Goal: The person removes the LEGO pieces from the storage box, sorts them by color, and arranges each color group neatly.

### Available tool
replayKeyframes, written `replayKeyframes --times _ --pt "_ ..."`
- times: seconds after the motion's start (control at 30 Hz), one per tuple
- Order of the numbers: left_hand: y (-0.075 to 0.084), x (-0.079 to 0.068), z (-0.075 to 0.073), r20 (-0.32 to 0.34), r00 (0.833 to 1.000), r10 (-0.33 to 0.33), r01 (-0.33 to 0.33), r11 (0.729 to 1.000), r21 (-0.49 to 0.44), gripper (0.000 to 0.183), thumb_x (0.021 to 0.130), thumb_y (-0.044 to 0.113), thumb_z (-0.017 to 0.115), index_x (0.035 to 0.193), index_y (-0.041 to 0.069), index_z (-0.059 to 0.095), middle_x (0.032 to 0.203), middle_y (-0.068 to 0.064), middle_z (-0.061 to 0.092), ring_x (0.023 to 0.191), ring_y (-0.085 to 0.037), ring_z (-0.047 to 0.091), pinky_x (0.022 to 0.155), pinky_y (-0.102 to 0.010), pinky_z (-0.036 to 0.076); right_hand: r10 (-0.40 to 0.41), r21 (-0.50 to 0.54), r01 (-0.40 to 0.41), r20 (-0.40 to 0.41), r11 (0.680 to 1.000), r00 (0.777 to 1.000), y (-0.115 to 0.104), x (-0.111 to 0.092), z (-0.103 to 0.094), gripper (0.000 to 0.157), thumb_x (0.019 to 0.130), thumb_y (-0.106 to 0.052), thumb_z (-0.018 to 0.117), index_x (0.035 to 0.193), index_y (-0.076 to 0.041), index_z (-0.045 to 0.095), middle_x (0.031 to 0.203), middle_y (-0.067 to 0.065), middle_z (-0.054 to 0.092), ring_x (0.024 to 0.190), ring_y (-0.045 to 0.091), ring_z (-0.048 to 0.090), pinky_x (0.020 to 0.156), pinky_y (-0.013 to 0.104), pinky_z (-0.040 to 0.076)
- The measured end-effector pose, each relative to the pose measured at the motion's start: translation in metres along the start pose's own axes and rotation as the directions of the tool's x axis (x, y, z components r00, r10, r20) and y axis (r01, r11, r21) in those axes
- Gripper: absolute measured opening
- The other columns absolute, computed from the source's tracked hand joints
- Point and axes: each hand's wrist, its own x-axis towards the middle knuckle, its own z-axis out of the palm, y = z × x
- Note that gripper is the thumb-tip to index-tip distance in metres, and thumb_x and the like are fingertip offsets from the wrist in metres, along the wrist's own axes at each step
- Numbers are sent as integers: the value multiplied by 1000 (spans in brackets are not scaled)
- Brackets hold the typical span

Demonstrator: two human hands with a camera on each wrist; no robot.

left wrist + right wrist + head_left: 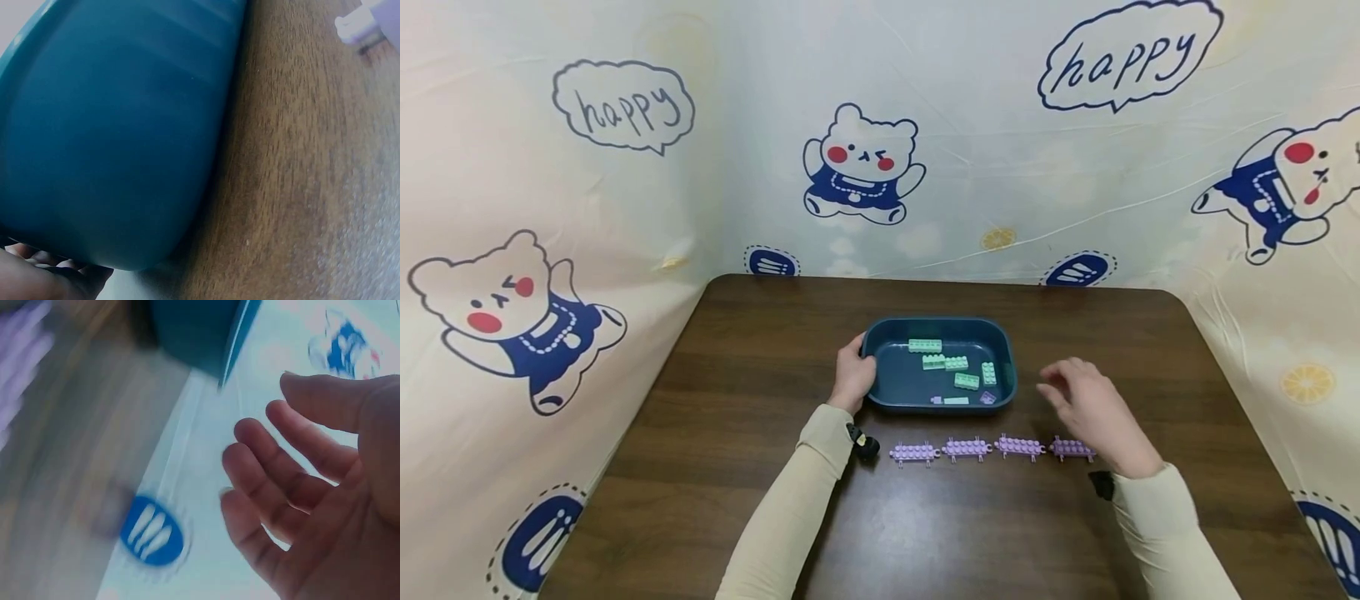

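Note:
A dark teal plastic tray (887,400) stands on the table, with my left hand (853,375) gripping its left end, thumb at the rim. In the left wrist view the outer wall of the tray (119,125) fills much of the picture, and fingers of the left hand (47,275) show beneath its end. My right hand (1093,408) hovers right of the tray, over the rightmost purple brick strip (1072,448), partly hiding it. From the right wrist, the right hand (300,481) shows loosely bent fingers and thumb apart, holding nothing.
Inside the tray lie several light green bricks (966,381) and a small purple piece (988,398). Three more purple brick strips (914,452) line up in front of the tray on the brown table (760,517). A printed cloth (970,208) hangs behind.

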Motion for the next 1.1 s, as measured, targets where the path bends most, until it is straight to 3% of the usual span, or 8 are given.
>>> replayKeyframes --times 0.13,0.23,0.4,0.53,0.73,1.1 --pt "-2 1 0 5 1000 -2 2 1000 1 55 91 -4 45 144 10 47 145 -8 48 134 -26 41 106 -47 37 -84 -60 88 64 994 994 -22 29 22 24 89 -17 70 107 -1 70 101 13 66 93 31 55 80 52 45" --pt "-4 1 1 3 1000 -6 6 1000 1 55 91 -4 45 144 10 47 145 -8 48 134 -27 41 106 -48 37 -105 -111 122 147 986 984 -36 45 35 27 87 -20 73 106 -1 72 101 13 67 89 30 53 79 49 44" --pt "-4 1 1 -3 1000 3 -3 1000 -4 54 91 -5 45 144 9 47 144 -9 48 133 -27 42 106 -49 37 -81 -176 132 269 976 960 -51 64 46 27 82 -24 78 101 -4 76 98 10 70 88 28 53 80 47 41" --pt "-4 1 2 0 1000 8 -8 1000 -6 54 92 -4 45 144 9 47 144 -8 48 133 -27 42 106 -49 37 -30 -209 108 344 972 938 -55 73 50 30 78 -30 81 95 -5 76 86 5 70 81 24 53 77 43 36" --pt "-3 0 1 6 1000 7 -7 1000 -3 54 92 -3 45 144 10 47 145 -8 48 133 -27 42 105 -49 37 0 -254 98 361 962 933 -53 77 55 27 74 -30 84 83 -7 74 69 -1 62 74 22 52 75 42 34" --pt "-5 1 0 9 1000 -8 8 1000 2 55 92 -4 45 145 10 45 146 -8 46 135 -27 40 106 -49 37 -36 -354 172 359 919 933 -49 78 63 32 74 -25 84 93 -4 71 84 11 70 76 23 60 81 48 40"
